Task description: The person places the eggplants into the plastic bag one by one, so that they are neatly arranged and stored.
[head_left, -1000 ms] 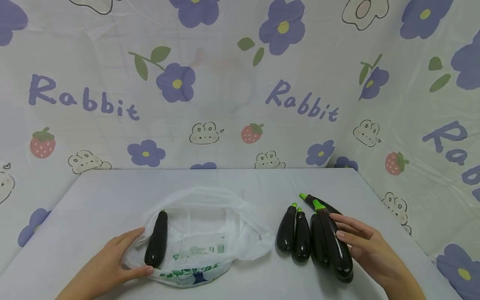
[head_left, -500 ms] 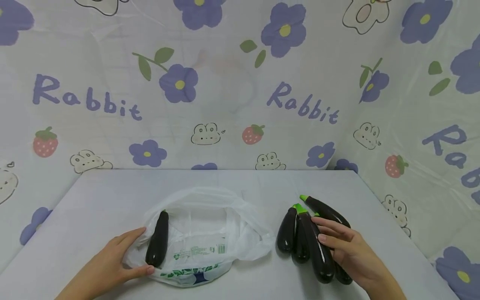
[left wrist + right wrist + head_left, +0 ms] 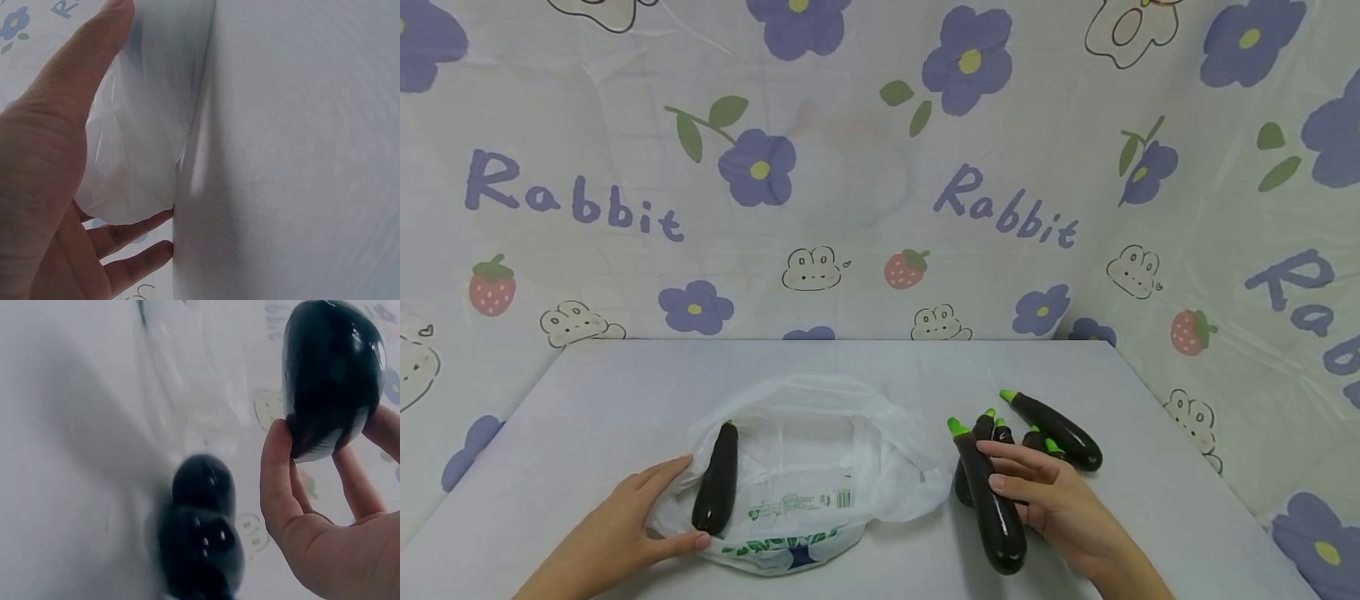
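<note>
My right hand [image 3: 1045, 492] grips a glossy dark eggplant [image 3: 992, 508] with a green stem end, its thumb and fingers around the body. In the right wrist view this eggplant [image 3: 334, 375] is up off the table, above other eggplants [image 3: 200, 537]. A white plastic bag [image 3: 805, 450] with green print lies with its mouth spread on the left half of the table. One eggplant [image 3: 716, 483] lies inside, at its left end. My left hand [image 3: 617, 525] holds that end between thumb and fingers; in the left wrist view the bag [image 3: 134, 150] hangs between them.
Behind and below my right hand lie several more eggplants, partly hidden. One eggplant [image 3: 1056, 427] lies slanted at the back right. The white table [image 3: 850, 358] ends at a patterned cloth backdrop [image 3: 850, 200].
My right hand has lifted the eggplant from the right-hand group and carried it left, over the other eggplants. My left hand and the bag have stayed in place.
</note>
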A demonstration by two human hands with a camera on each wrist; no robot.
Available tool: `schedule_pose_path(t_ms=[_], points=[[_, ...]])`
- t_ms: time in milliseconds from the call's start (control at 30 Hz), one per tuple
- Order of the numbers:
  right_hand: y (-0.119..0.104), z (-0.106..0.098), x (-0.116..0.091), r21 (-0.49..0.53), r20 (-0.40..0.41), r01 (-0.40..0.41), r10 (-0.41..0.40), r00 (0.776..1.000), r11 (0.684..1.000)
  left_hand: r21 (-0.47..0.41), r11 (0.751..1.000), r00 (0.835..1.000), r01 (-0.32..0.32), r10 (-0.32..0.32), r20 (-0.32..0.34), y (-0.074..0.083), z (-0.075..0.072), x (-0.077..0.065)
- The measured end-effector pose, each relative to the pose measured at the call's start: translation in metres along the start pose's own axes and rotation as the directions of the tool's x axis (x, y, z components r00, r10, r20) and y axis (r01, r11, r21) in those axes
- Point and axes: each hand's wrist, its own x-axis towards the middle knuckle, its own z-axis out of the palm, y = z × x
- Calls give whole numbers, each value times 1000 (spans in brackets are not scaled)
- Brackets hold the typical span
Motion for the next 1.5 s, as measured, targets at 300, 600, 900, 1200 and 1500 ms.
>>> schedule_pose_path(t_ms=[300, 600, 900, 1200, 1500], points=[[1, 22, 5, -15, 53, -4, 5, 999, 1000, -17, 1000, 1000, 18, -17, 22, 0, 2, -2], [-9, 45, 11, -54, 79, 0, 5, 997, 999, -6, 1000, 1000, -19, 18, -5, 1, -2, -2], [-12, 79, 26, -59, 160, 11, -1, 987, 998, 2, 1000, 1000, -23, 23, -13, 1, -4, -1], [-6, 114, 43, -32, 240, 6, 2, 971, 999, -1, 1000, 1000, -8, 8, -3, 1, -3, -1], [12, 158, 70, -7, 257, -4, 6, 966, 1000, -10, 999, 999, -37, 37, -21, 1, -5, -1]])
